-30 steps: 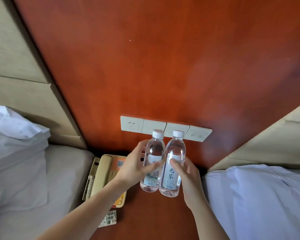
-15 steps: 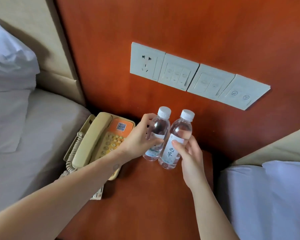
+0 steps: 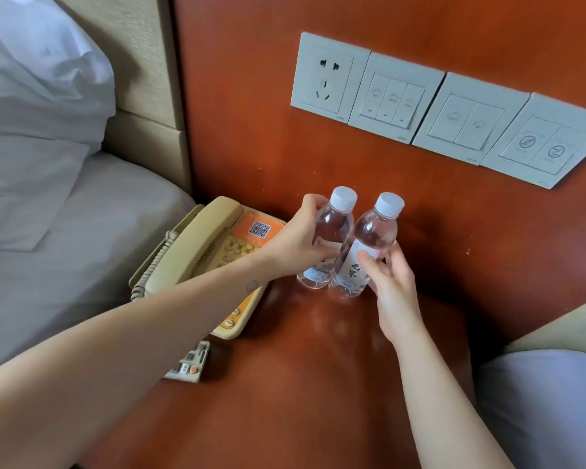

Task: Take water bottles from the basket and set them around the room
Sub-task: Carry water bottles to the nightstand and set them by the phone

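Two water bottles are standing side by side on the reddish wooden desk (image 3: 318, 384) between two beds, close to the wall panel. The left bottle (image 3: 332, 231) and the right bottle (image 3: 369, 245) are touching each other, and both are wearing white caps. Both are standing upright, tipping only a tiny bit.

The left hand (image 3: 298, 245) is wrapping around the left bottle, with the thumb in front and the other fingers going behind it, so most of its label is hiding. The right hand (image 3: 391, 286) is holding the right bottle from the side, with fingertips pressing on its label. That label is showing dark writing (too blurry to read well). The bottoms of the bottles are looking like they are sitting on the desk, but the hands are covering part of them, so it is hard to be sure.

A beige phone (image 3: 197, 252) with an orange face is lying just beside the left bottle, and the left arm is crossing over its lower part. A small remote (image 3: 188, 362) is peeking out under that arm, mostly hiding. On the wall above, a row of white switch plates (image 3: 433, 110) is running off the right edge. A white pillow (image 3: 38, 82) is getting cut off at the left, and another bed corner (image 3: 548, 401) is showing only a little at the right.
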